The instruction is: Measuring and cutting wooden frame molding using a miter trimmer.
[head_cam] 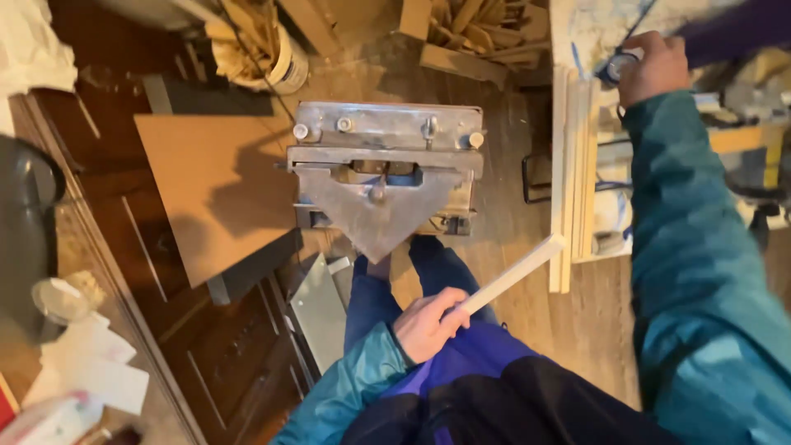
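My left hand is closed around the near end of a pale wooden moulding strip, which slants up to the right towards a stack of similar strips. My right hand reaches to the upper right and grips a small blue and silver object over a paint-smeared white surface; what the object is cannot be made out. A grey metal mitre cutting machine with a triangular plate stands on the floor just beyond my knees.
A brown board lies left of the machine, with a metal plate below it. A bucket of wood scraps and a crate of offcuts stand at the back. A yellow power tool sits at the right.
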